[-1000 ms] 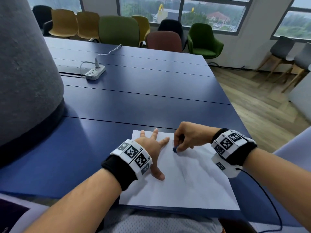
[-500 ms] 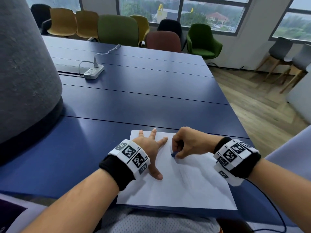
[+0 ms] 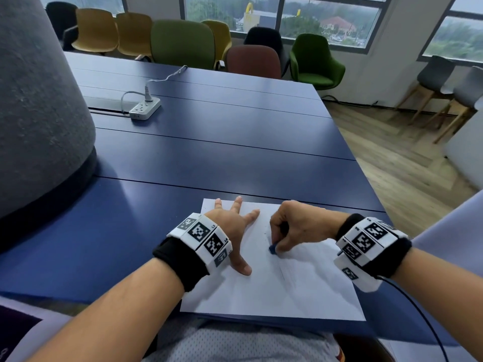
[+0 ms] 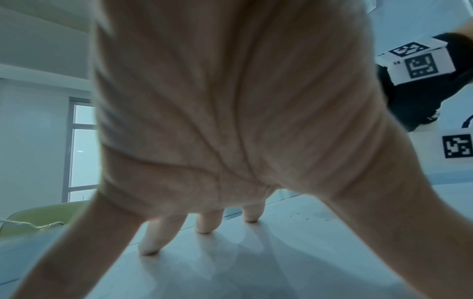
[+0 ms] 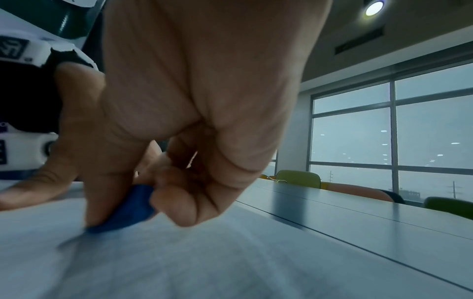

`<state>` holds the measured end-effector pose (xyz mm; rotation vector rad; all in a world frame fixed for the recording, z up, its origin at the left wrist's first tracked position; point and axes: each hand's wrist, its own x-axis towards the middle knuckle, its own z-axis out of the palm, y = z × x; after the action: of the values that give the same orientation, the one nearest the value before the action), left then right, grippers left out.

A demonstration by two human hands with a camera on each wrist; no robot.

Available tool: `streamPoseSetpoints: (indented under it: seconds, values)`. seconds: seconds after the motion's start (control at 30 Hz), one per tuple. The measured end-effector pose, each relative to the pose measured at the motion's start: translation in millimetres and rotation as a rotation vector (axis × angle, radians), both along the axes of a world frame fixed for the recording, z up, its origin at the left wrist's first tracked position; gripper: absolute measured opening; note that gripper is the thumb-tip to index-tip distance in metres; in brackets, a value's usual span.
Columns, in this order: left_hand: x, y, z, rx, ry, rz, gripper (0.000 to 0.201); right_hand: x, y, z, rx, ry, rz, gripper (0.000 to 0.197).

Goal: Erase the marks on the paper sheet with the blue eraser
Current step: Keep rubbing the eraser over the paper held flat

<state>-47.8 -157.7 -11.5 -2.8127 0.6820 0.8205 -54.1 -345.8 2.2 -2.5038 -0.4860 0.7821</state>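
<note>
A white paper sheet [image 3: 261, 291] lies on the blue table near its front edge, with faint grey pencil marks [image 3: 283, 274] down its middle. My left hand [image 3: 232, 231] lies flat on the sheet's upper left part, fingers spread and straight [image 4: 204, 222], holding the paper down. My right hand [image 3: 290, 228] pinches the small blue eraser [image 3: 272, 249] between thumb and curled fingers and presses it onto the paper just above the marks. In the right wrist view the blue eraser [image 5: 128, 208] touches the paper sheet [image 5: 179, 263] under the thumb.
A white power strip [image 3: 144, 108] with its cable lies far back on the blue table [image 3: 222, 152]. A large grey felt-covered column [image 3: 39, 113] stands at the left. Coloured chairs [image 3: 183, 43] line the table's far side. Wooden floor lies to the right.
My right hand with the eraser has slid down the sheet toward me, from beside the left fingertips to level with the left thumb. The left hand stays flat on the paper.
</note>
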Motion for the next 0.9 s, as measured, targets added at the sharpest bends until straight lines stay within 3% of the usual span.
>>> streamPoseSetpoints:
  seconds: [0.2, 0.33, 0.5, 0.63, 0.8, 0.9]
  values:
    - [-1, 0, 1, 0.007, 0.002, 0.003, 0.137, -14, 0, 3, -0.053, 0.181, 0.110, 0.011]
    - [0, 0, -1, 0.003, 0.007, 0.004, 0.136, -3, -6, -1, 0.075, 0.027, -0.075, 0.011]
    - [0, 0, 0, 0.008, 0.014, 0.007, 0.137, -16, 3, 3, -0.068, 0.271, 0.164, 0.013]
    - [1, 0, 0, 0.012, 0.014, 0.005, 0.137, -2, 2, 1, -0.028, 0.066, -0.005, 0.011]
    - [1, 0, 1, 0.007, 0.017, 0.005, 0.137, -15, 4, 4, -0.083, 0.253, 0.161, 0.013]
    - [1, 0, 1, 0.005, 0.014, 0.001, 0.137, -6, 0, 1, -0.043, 0.092, 0.055, 0.011]
